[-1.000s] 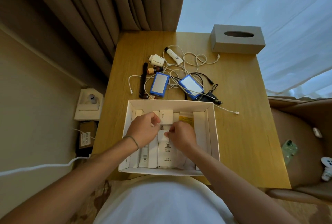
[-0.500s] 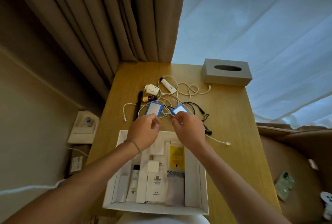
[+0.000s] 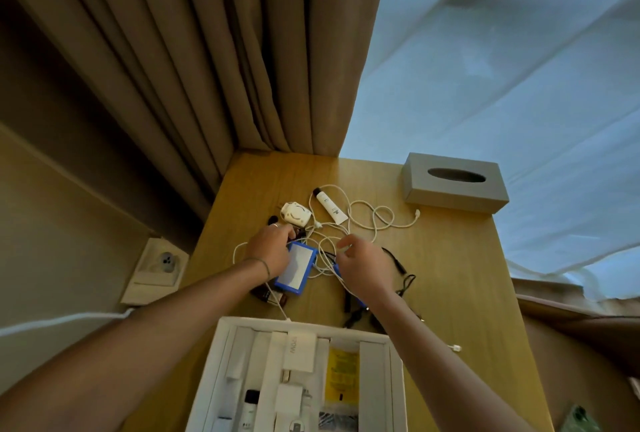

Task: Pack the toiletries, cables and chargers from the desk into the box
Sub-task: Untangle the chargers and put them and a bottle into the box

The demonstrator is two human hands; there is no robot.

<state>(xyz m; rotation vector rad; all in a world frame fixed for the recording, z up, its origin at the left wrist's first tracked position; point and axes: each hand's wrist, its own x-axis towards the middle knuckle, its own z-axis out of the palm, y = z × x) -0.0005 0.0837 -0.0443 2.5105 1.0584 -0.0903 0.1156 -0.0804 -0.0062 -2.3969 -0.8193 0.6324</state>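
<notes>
Loose items lie in a tangle on the wooden desk [image 3: 450,275]. My left hand [image 3: 272,251] reaches over a blue-edged device [image 3: 296,270], and its fingers curl round a small brown bottle [image 3: 300,232]. My right hand [image 3: 363,267] pinches a loop of the white cable [image 3: 377,220] and covers most of a second blue device [image 3: 361,302]. A white charger [image 3: 294,213] and a white tube [image 3: 330,206] lie beyond my hands. Black cables [image 3: 398,265] trail to the right. The open white box [image 3: 221,348] sits at the near edge with several packed toiletries.
A grey tissue box [image 3: 453,185] stands at the desk's far right corner. Brown curtains [image 3: 207,67] hang behind the desk on the left, with a sheer curtain [image 3: 502,67] on the right. A wall socket [image 3: 162,265] sits left of the desk.
Both hands left the box and moved forward onto the tangle of items. The view tilted up, so the box now sits at the bottom edge.
</notes>
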